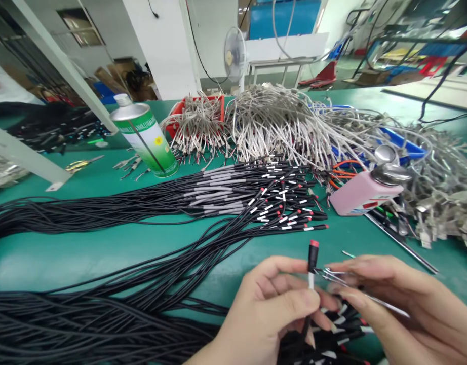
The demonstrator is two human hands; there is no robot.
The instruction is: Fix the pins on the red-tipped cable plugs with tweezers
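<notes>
Near the bottom centre, my left hand [275, 304] pinches a black cable end [313, 258] with a red tip and a white band, held upright. My right hand [400, 299] is closed around slim metal tweezers [370, 295], whose points are at the cable just below its black connector. Whether the tips touch the cable is hard to tell. More black cables with white bands and red tips [332, 350] lie beneath both hands, partly hidden by them.
Black cable bundles [142, 203] stretch across the green table [150, 253]. Behind are a green-and-white can [146, 139], a red bin [223, 109] and piled grey cables [271, 116]. A pink bottle [364, 192] stands right, near a metal rod [404, 244]. Scissors [79, 165] lie left.
</notes>
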